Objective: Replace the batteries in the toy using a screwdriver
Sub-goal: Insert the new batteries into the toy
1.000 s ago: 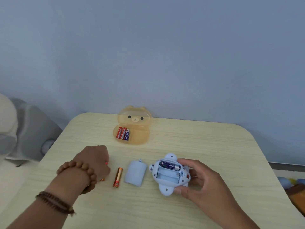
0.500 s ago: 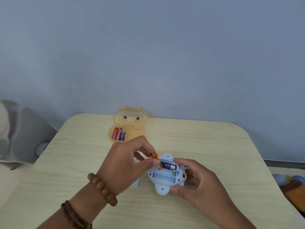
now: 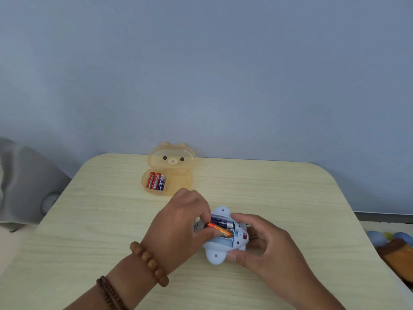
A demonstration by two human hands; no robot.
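A pale blue toy (image 3: 218, 251) lies upside down on the wooden table (image 3: 290, 198), its battery compartment uncovered. One dark blue battery (image 3: 222, 223) sits in the far slot. My left hand (image 3: 178, 229) pinches an orange battery (image 3: 220, 230) and holds it slanted over the compartment's middle. My right hand (image 3: 266, 247) grips the toy's right side, thumb at its near edge and fingers round the far side. The battery cover, the second orange battery and the screwdriver are hidden or out of sight.
An open translucent orange bear-shaped box (image 3: 176, 175) stands at the table's back, with three red and blue batteries (image 3: 156, 181) in its tray. A grey chair (image 3: 26, 182) is off the left edge. Coloured objects (image 3: 388, 240) lie on the floor at right.
My left hand picked an orange battery off the table at left, carried it right to the toy and lowered it into the open compartment. My right hand kept hold of the toy.
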